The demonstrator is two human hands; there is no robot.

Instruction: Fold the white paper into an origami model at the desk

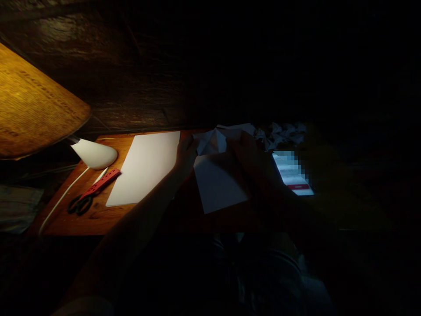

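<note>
The left hand sits at the left edge of a folded sheet of white paper, its fingers bunched together against the paper. The right hand, deep in shadow, lies over the sheet's right side. The dim light hides whether either hand is pinching the paper. The folded sheet lies near the middle of the wooden table, with a peaked, creased part at its far end and a flat panel toward the near side.

Just left of the left hand lies a flat white sheet. Beyond it, toward the near-left corner, a red ruler lies across a pair of black-handled scissors. At the far left, a white lamp body sits under a large amber lampshade, and a white cord trails toward the near edge. Right of the right hand, a smartphone glows with a pixelated screen, and crumpled paper is heaped beyond it.
</note>
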